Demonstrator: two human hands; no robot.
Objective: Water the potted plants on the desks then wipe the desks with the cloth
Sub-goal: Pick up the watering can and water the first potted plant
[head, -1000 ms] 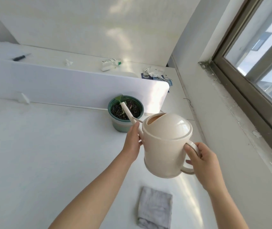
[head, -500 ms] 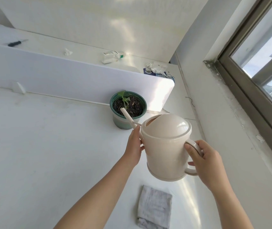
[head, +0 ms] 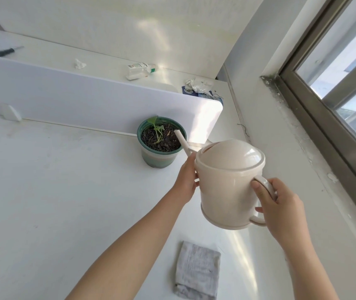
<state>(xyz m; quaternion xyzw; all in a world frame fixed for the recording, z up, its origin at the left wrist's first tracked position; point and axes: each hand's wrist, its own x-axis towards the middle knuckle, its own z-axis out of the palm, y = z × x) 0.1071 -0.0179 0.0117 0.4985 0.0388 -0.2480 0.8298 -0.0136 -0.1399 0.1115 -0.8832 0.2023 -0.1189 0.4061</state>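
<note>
- Holding a cream plastic watering can [head: 229, 182] in the air over the right part of the white tabletop [head: 53, 191], tipped toward the back edge for pouring.
- Gripping its loop handle with the right hand [head: 281, 204], fingers wrapped round it. Judged to carry the weight and set the tilt.
- Steadying with the left hand [head: 186, 180], curled round the root of the thin spout [head: 181, 141], apparently to aim it, with fingertips mostly hidden behind the can.
- Reaching with the spout tip over the dark soil of the round green plastic pot [head: 161, 156], beside the small green seedling [head: 157, 131]; no water stream to make out.
- Finding that pot at the tabletop's back edge, close against the white divider panel [head: 86, 100], toward the right corner.
- Leaving the folded grey cloth [head: 197, 271] flat near the front edge, below the can — probably kept ready for wiping, not yet begun.
</note>
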